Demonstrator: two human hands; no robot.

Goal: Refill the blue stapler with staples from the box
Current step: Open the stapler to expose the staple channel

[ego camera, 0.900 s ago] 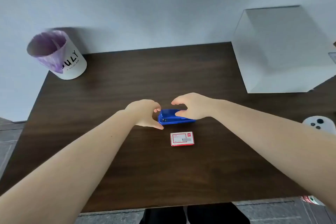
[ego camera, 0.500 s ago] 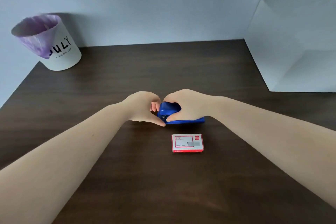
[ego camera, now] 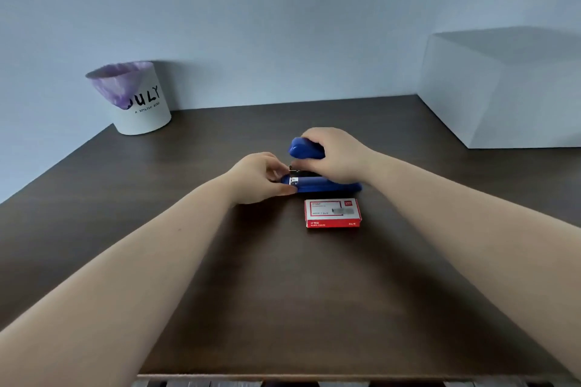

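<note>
The step in hand looks like opening the small blue plastic stapler [ego camera: 327,185] to bare its staple channel. It lies on the dark wooden counter [ego camera: 283,292], its base flat and its top cover raised at an angle. The right hand [ego camera: 338,155] has its grip closed around that lifted cover, holding it up and back. The left hand [ego camera: 262,177] pinches the front end of the base between thumb and fingers, pinning it down; a metal tip shows just beside the thumb. The red and white cardboard staple box [ego camera: 333,213] sits shut on the counter just in front of the stapler, close to it, under the right wrist, and held by neither hand. The next move probably calls for swinging the cover fully open, then freeing one hand to open the box and draw out a strip of staples
</note>
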